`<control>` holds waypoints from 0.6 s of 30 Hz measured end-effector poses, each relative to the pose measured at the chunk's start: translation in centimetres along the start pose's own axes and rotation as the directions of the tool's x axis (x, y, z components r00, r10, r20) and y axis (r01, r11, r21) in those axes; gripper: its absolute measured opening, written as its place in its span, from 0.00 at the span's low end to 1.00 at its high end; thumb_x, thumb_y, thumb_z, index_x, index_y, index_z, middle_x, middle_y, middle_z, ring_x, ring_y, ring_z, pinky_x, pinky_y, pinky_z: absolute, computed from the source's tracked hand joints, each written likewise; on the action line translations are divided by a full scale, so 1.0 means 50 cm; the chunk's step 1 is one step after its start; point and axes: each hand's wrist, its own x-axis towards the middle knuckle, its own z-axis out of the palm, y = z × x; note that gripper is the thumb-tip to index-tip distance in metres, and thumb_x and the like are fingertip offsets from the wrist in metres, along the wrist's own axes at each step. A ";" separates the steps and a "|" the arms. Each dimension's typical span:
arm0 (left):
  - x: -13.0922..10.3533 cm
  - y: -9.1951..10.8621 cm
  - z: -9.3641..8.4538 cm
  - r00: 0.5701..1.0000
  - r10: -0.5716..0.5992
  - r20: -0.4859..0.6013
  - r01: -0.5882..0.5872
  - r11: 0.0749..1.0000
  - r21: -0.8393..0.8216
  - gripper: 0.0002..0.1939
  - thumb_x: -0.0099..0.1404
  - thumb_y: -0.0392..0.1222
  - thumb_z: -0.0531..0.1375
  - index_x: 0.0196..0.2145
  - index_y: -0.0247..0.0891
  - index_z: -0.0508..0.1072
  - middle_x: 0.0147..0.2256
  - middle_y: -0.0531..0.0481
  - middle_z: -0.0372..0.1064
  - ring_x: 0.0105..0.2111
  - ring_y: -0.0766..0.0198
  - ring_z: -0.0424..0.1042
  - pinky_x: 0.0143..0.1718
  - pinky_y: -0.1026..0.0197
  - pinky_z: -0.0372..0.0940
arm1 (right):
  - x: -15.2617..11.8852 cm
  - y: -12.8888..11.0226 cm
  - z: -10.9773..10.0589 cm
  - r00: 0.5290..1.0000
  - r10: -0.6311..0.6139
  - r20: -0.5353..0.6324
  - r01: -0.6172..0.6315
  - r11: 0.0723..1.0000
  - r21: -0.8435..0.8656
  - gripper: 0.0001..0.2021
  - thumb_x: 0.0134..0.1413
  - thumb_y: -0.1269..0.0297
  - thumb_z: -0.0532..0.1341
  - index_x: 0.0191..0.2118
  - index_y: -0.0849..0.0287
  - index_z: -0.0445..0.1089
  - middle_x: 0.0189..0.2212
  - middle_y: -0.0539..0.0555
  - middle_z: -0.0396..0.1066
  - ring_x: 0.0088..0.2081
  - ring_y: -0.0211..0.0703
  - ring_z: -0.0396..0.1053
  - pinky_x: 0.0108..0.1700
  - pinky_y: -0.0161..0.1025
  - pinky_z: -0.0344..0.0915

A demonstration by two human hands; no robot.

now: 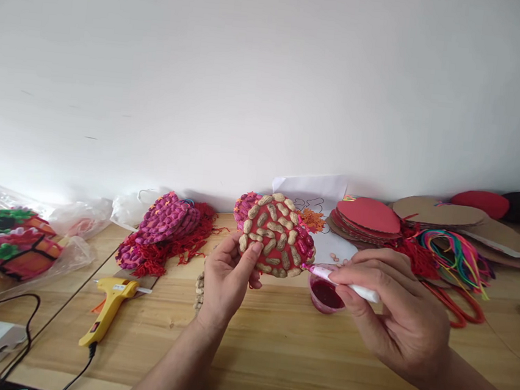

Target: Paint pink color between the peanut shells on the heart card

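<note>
Pretty clearly a craft workspace, though can't tell if it's somebody's home or a proper studio. Wooden table (267, 355) shoved up against a plain white wall (270, 85), with supplies all along the far edge. Toward the left end there's a yellow hot glue gun (108, 312), plus a clear plastic bag (77, 257) of fuzzy pipe-cleaner pieces (29, 246). Far edge, right side: stacked red cardboard cutouts (368, 216) and bright multicolored cords (460, 257). Open cup of dark red paint (325, 296) sits mid-table too.
</note>
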 end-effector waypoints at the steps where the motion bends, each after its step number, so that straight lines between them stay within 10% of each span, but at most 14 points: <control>1: 0.000 -0.001 0.000 1.000 -0.003 0.002 0.003 1.000 -0.002 0.18 0.59 0.50 0.66 0.40 0.35 0.73 0.22 0.57 0.66 0.15 0.72 0.64 0.15 0.69 0.64 | 0.000 -0.002 0.000 1.000 -0.005 0.010 0.005 1.000 0.009 0.11 0.53 0.77 0.63 0.40 0.56 0.71 0.32 0.51 0.76 0.36 0.46 0.70 0.40 0.46 0.66; 18: 0.017 -0.018 -0.009 0.993 -0.115 0.029 0.119 0.968 -0.223 0.14 0.58 0.47 0.68 0.33 0.36 0.70 0.21 0.60 0.65 0.14 0.75 0.61 0.13 0.72 0.59 | -0.003 0.007 -0.008 0.999 0.006 -0.044 -0.002 0.995 0.097 0.14 0.51 0.81 0.63 0.42 0.59 0.73 0.31 0.53 0.74 0.39 0.48 0.68 0.41 0.47 0.67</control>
